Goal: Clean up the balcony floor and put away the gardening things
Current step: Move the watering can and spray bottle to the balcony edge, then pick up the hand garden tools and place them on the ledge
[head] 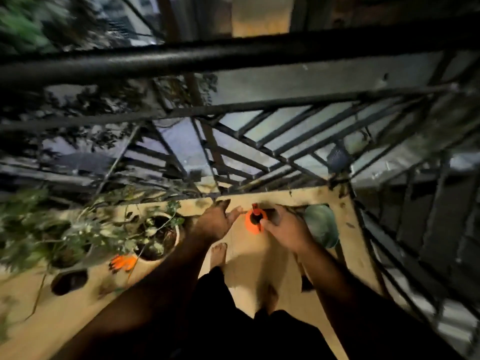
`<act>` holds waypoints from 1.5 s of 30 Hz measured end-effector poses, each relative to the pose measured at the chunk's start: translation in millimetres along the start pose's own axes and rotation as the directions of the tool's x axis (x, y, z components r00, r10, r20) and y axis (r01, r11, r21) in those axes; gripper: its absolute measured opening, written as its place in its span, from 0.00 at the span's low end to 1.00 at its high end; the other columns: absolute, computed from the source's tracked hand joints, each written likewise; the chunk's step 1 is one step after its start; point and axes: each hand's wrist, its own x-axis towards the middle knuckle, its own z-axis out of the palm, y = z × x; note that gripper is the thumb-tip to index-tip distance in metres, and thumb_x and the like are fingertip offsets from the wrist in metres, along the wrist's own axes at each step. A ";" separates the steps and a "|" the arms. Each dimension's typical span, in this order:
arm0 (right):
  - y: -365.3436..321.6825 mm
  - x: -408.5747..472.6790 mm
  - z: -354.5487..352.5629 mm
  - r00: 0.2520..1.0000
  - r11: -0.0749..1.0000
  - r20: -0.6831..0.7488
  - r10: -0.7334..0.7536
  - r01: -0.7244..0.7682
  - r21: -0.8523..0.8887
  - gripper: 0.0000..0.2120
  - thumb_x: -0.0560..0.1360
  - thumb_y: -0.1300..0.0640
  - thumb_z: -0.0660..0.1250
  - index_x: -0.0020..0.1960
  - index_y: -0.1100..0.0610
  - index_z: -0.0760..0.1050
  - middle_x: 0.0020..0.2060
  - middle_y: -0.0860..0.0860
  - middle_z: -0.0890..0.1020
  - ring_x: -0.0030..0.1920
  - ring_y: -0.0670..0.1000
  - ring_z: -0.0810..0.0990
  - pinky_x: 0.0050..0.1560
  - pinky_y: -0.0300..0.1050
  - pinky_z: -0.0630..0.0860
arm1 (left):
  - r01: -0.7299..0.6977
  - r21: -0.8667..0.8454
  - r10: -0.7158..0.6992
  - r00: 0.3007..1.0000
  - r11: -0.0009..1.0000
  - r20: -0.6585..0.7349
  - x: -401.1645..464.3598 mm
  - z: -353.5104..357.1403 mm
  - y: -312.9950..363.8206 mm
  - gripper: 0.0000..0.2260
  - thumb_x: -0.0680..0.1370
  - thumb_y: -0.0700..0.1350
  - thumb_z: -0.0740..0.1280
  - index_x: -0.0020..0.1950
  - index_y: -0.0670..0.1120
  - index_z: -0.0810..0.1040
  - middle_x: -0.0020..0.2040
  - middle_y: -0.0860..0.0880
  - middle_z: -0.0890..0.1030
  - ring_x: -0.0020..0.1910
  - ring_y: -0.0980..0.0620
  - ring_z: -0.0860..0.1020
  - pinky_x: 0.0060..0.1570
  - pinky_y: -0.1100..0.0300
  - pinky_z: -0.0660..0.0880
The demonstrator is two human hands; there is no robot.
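Sprayer: orange bottle with a dark red-tipped head, held upright above the tan balcony floor; we take it as our landmark.
Right hand: our fingers curl round the sprayer's head from its right side, gripping it; the thumb lies along the near edge of the bottle.
Left hand: just left of the sprayer, fingers straight and spread, tips reaching toward it; with the blur we cannot tell whether a fingertip touches the bottle.
Green object: rounded and pale green, just right of the sprayer behind our right hand; it may be a bag or a pot, the picture is too soft to say.
Potted plants: left of the sprayer, a pale round pot with variegated leaves, more foliage spreading further left.
Gloves: orange with dark fingertips, lying on the floor left of the sprayer and nearer to us, touching the pale pot's base.
Dark dish: oval, on the floor well left of the sprayer, beyond the gloves.
Railing: black metal bars beyond the sprayer, at the floor's far edge.
Feet: bare, on the floor below the sprayer, between our forearms.
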 end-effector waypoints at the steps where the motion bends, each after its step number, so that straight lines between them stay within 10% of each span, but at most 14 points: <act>1: -1.2 -0.4 2.4 0.999 0.997 0.016 -0.030 0.031 -0.066 0.24 0.73 0.40 0.67 0.65 0.50 0.74 0.61 0.54 0.80 0.64 0.59 0.76 0.65 0.54 0.70 | 0.022 -0.033 -0.024 0.999 0.999 -0.043 -15.4 1.1 -7.8 0.35 0.79 0.68 0.53 0.77 0.45 0.66 0.74 0.41 0.70 0.72 0.42 0.69 0.70 0.50 0.66; 7: -55.9 -14.2 23.9 0.933 0.913 0.223 -0.281 0.332 -0.237 0.27 0.73 0.42 0.70 0.69 0.51 0.73 0.60 0.53 0.80 0.62 0.55 0.77 0.60 0.45 0.73 | 0.203 -0.206 -0.244 0.949 0.957 -0.199 -119.3 -7.5 -65.7 0.31 0.81 0.64 0.56 0.75 0.44 0.68 0.71 0.40 0.73 0.70 0.41 0.71 0.68 0.51 0.68; 17: -186.9 -121.1 141.1 0.618 0.503 0.555 -0.557 0.783 -0.366 0.25 0.75 0.46 0.70 0.67 0.57 0.75 0.62 0.56 0.79 0.63 0.56 0.76 0.60 0.46 0.71 | 0.438 -0.562 -0.669 0.676 0.702 -0.309 -326.3 35.0 -190.5 0.29 0.81 0.62 0.57 0.76 0.45 0.67 0.74 0.43 0.70 0.72 0.45 0.69 0.69 0.55 0.65; 31: -255.5 -349.9 393.3 0.175 0.130 0.884 -0.433 0.983 -0.131 0.26 0.76 0.44 0.69 0.69 0.54 0.73 0.68 0.54 0.75 0.68 0.53 0.72 0.66 0.44 0.68 | 0.449 -0.869 -0.965 0.239 0.209 -0.108 -604.0 160.0 -313.8 0.30 0.81 0.63 0.56 0.77 0.45 0.65 0.76 0.45 0.67 0.74 0.46 0.67 0.71 0.55 0.63; 45: -304.1 -402.6 510.4 -0.108 -0.168 0.988 -0.115 0.982 0.088 0.26 0.76 0.43 0.68 0.71 0.53 0.71 0.68 0.54 0.74 0.65 0.54 0.74 0.63 0.45 0.70 | 0.188 -0.956 -0.973 -0.072 -0.228 0.218 -625.9 215.1 -319.3 0.29 0.80 0.64 0.58 0.75 0.47 0.68 0.71 0.45 0.74 0.69 0.45 0.73 0.67 0.52 0.70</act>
